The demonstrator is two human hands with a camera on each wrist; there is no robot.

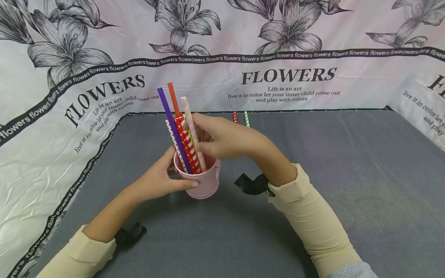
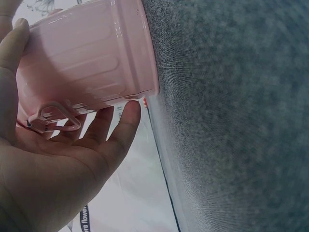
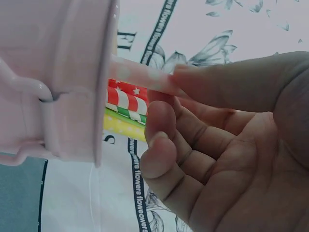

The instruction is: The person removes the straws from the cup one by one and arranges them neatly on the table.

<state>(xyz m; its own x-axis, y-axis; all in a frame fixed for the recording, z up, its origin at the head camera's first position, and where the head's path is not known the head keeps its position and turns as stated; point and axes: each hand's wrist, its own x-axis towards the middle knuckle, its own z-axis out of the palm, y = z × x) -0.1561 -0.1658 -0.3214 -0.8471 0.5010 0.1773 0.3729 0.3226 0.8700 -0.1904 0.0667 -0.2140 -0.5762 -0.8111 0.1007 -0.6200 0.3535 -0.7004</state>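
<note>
A small pink metal bucket (image 1: 203, 187) stands on the grey cloth with several paper straws leaning in it. My left hand (image 1: 156, 177) holds it from the left side, thumb across the front and fingers behind, as the left wrist view shows. Between thumb and fingers, my right hand (image 1: 222, 137) pinches a pale pink straw with white dots (image 3: 137, 75), whose lower end is inside the bucket. Beside it stand a purple straw (image 1: 170, 116), an orange straw (image 1: 172, 96) and a red straw with stars and stripes (image 1: 189, 150). A yellow dotted straw (image 3: 123, 126) shows in the right wrist view.
Behind my right hand, a red dotted straw (image 1: 235, 117) and a green striped straw (image 1: 247, 119) lie at the far edge of the grey cloth (image 1: 347, 173). A white flower-printed sheet (image 1: 208, 85) rises along the back and left. Black straps hang at both wrists.
</note>
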